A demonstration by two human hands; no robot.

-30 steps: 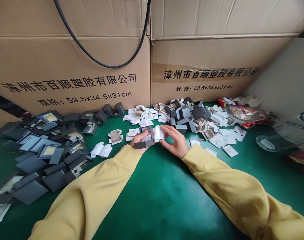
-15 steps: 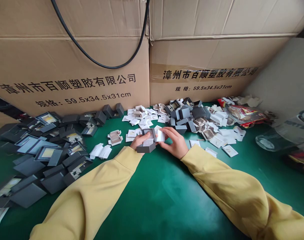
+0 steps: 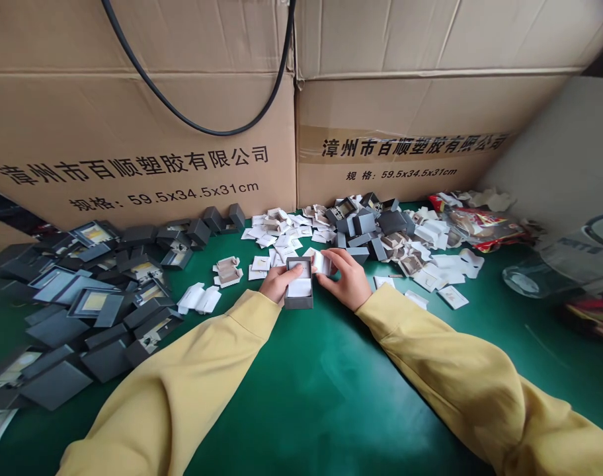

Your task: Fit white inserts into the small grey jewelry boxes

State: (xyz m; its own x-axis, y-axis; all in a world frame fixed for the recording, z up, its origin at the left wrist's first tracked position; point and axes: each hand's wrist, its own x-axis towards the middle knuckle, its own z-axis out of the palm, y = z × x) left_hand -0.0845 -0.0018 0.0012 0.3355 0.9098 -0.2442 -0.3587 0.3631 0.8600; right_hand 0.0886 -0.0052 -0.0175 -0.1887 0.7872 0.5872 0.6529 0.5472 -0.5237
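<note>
Far left, dark boxes [image 3: 57, 378] pile too thickly to count. The left hand [image 3: 274, 284] clamps one open grey box [image 3: 299, 303], its long axis pointing away from the person; just right of it, one white insert [image 3: 322, 263] is pinched by the right hand [image 3: 350, 281]. Farther right is one clear container [image 3: 554, 268].

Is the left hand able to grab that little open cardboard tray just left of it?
Probably yes: only green table seems to lie between the left hand and the little cardboard tray. But it's holding the open grey box, so it would likely need to put that down first.
</note>
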